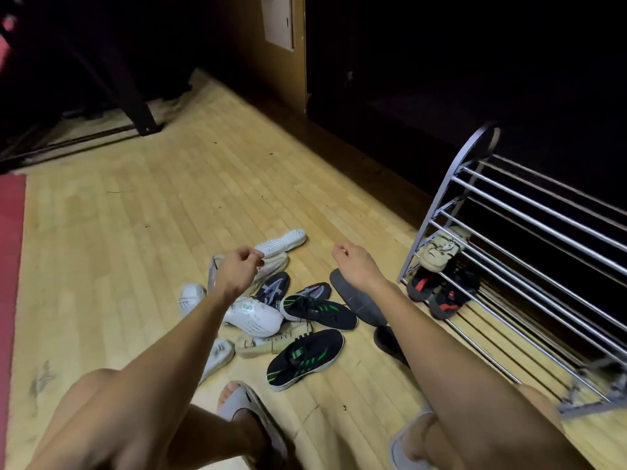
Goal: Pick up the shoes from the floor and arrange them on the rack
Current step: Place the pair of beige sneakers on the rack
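Several shoes lie in a heap on the wooden floor (135,215): two black sneakers with green stripes (305,357) (319,308), a white sneaker (254,315), a beige shoe (271,340), a grey sole-up shoe (356,301) and a white sole-up shoe (285,242). My left hand (237,266) hovers over the pile's left side, fingers loosely curled, holding nothing. My right hand (353,262) hangs above the grey shoe, also curled and empty. The metal shoe rack (526,212) stands at the right with a black-and-red pair (437,293) and a beige shoe (441,249) on its lower tiers.
My feet in grey slides (251,412) (407,442) stand just in front of the pile. A red mat (10,266) runs along the left edge. A dark furniture leg (135,106) stands at the back left, and a dark doorway lies behind the rack.
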A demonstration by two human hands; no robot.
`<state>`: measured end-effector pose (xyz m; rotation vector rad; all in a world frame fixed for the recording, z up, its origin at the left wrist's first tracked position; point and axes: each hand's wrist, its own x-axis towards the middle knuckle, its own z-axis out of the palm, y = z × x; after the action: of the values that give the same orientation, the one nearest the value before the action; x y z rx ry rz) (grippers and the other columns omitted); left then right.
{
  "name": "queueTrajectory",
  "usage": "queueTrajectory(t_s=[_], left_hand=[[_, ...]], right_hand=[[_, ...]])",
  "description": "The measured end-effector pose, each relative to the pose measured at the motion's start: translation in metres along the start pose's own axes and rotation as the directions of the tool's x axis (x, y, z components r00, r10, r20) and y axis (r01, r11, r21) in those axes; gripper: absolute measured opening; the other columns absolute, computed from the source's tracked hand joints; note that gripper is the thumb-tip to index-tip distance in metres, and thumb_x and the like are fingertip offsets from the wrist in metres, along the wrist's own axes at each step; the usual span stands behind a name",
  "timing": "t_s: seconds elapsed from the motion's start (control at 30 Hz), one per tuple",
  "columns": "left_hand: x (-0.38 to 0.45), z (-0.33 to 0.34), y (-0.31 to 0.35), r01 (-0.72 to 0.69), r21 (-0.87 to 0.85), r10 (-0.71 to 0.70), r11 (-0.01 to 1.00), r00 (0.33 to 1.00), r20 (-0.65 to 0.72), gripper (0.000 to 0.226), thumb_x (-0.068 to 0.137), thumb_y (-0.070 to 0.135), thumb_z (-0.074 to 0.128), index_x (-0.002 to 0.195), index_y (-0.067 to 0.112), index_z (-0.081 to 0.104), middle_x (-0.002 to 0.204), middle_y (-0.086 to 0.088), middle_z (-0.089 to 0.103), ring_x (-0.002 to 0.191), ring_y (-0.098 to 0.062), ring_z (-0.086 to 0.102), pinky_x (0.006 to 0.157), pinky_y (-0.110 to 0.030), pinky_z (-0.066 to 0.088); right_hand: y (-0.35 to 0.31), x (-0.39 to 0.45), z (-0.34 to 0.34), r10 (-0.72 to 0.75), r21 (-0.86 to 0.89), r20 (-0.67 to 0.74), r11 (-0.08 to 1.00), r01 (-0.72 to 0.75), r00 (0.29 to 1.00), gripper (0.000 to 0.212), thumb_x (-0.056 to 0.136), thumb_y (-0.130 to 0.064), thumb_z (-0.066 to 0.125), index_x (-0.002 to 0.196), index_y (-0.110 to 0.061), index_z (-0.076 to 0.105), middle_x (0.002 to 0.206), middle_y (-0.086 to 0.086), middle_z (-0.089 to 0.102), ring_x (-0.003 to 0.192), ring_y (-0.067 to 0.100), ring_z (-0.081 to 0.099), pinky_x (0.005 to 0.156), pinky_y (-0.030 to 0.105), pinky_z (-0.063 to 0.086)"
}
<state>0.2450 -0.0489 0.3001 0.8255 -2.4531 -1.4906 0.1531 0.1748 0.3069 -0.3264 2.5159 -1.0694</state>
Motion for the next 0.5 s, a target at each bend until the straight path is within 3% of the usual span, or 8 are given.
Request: queueTrajectory(t_s=[0.1,0.2,0.33,0.5], left_hand=[[0.011,0.008,-0.020,0.032,0.044,-0.032,0.999,0.999,0.010,0.024,0.096,0.019,0.046,0.085,0.017,0.067,0.089,-0.003,0.071,0.071,-0.016,0.062,0.064,-0.029,0.047],[0.026,0.017,-0.052,0.092,0.088,-0.094,0.992,0.995,0.018,0.026,0.097,0.027,0.049,0.083,0.016,0.069,0.088,-0.008,0.073,0.080,-0.027,0.066,0.073,-0.039,0.053],[0.040,0.038,-0.101,0.194,0.138,-0.206,0.971,0.976,0.076,0.022,0.097,0.027,0.052,0.084,0.021,0.069,0.091,-0.006,0.073,0.081,-0.022,0.065,0.081,-0.036,0.053],[0.057,0.066,-0.160,0.322,0.297,-0.388,0.899,0.901,0.197,0.021,0.093,0.025,0.055,0.092,0.011,0.070,0.100,-0.013,0.072,0.079,-0.023,0.058,0.073,-0.031,0.047]], right_hand=[[0.011,0.019,0.015,0.029,-0.003,0.028,1.000,-0.029,0.999,0.044,0.101,-0.043,0.034,0.135,-0.022,0.052,0.136,0.010,0.054,0.122,0.027,0.052,0.102,0.037,0.041],[0.024,0.037,0.034,0.053,-0.010,0.053,0.999,-0.053,0.997,0.042,0.102,-0.040,0.034,0.134,-0.020,0.053,0.133,0.010,0.057,0.120,0.028,0.053,0.099,0.037,0.042],[0.047,0.055,0.065,0.103,-0.009,0.147,0.995,-0.102,0.984,0.041,0.103,-0.039,0.033,0.133,-0.020,0.054,0.128,0.007,0.060,0.115,0.028,0.054,0.089,0.035,0.041],[0.090,0.081,0.105,0.191,-0.001,0.220,0.981,-0.195,0.957,0.041,0.102,-0.040,0.037,0.132,-0.017,0.054,0.134,0.008,0.057,0.125,0.031,0.051,0.099,0.037,0.039]])
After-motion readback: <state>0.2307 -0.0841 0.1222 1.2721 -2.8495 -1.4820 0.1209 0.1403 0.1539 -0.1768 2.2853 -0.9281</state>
